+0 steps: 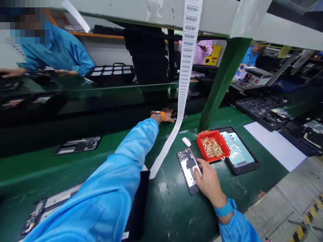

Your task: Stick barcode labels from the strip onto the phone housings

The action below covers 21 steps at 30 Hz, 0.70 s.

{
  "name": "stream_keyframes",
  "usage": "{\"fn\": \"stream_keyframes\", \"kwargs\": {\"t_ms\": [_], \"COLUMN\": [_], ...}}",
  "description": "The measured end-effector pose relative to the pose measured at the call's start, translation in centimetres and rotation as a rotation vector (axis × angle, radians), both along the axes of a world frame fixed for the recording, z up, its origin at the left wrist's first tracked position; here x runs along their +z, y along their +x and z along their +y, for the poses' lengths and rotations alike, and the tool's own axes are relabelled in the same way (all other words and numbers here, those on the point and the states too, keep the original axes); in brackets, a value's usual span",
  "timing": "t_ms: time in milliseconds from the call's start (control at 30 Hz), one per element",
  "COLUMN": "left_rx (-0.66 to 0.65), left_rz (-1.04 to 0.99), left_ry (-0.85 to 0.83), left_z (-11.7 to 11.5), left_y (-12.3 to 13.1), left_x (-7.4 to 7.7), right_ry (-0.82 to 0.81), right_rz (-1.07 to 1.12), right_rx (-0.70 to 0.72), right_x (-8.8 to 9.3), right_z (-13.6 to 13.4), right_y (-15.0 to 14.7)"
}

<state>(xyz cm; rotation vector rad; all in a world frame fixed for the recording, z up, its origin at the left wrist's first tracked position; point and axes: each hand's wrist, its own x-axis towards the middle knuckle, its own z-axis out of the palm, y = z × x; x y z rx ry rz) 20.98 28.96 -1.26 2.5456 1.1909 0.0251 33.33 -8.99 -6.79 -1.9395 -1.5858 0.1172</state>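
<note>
My left hand (pixel 167 115), with an orange band at the wrist, reaches far forward to an opened phone (pixel 179 116) at the bench's far side. Its fingers and thumb are closed about that phone's near end, though the fingertips are partly hidden. Closer in, another opened phone (pixel 189 170) lies on the green bench, its circuit board and pale inner frame exposed. My right hand (pixel 208 180) grips this phone's right edge, thumb over the top. By its upper end lies a small white piece (pixel 186 142). A hanging strip of barcode labels (pixel 182 90) runs down between my hands.
A red bin (pixel 224 148) of pale rubbery strips overlaps a black tray (pixel 254 165) with light-blue panels. A green post (pixel 222 84) rises behind. Opened phones (pixel 80 145) lie left; white paper (pixel 276 146) lies right. A person in blue (pixel 67 50) works across the bench.
</note>
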Motion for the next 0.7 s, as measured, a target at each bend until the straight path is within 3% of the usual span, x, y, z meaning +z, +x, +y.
{"fn": "stream_keyframes", "kwargs": {"t_ms": [167, 233, 300, 400, 500, 600, 700], "left_rx": [0.121, 0.189, 0.252, 0.291, 0.380, 0.477, 0.566], "left_rz": [0.075, 0.048, 0.014, -0.174, -0.931, -1.375, -1.631], "left_ry": [-0.027, -0.018, -0.015, -0.156, -0.647, -0.907, -1.049], "left_z": [-1.3, -2.6, -4.9, -12.2, -23.0, -32.4, -36.9], "left_y": [-0.5, -2.6, -6.5, -13.9, -19.7, -22.1, -22.2], "left_x": [2.2, 3.7, 5.4, 7.4, 7.7, 6.3, 4.1], "right_ry": [0.005, -0.040, -0.065, 0.013, 0.122, 0.077, -0.085], "right_rz": [-0.090, -0.109, -0.120, -0.100, -0.035, -0.082, -0.186], "right_rx": [0.008, 0.016, 0.035, 0.070, 0.212, 0.383, 0.288], "right_x": [0.3, 0.3, 0.3, 0.9, 2.8, 4.6, 4.6], "right_z": [0.2, -0.1, -0.6, -1.3, 0.6, 5.6, 10.9], "right_y": [0.0, 0.1, 0.3, 0.4, -0.5, -2.8, -4.8]}}
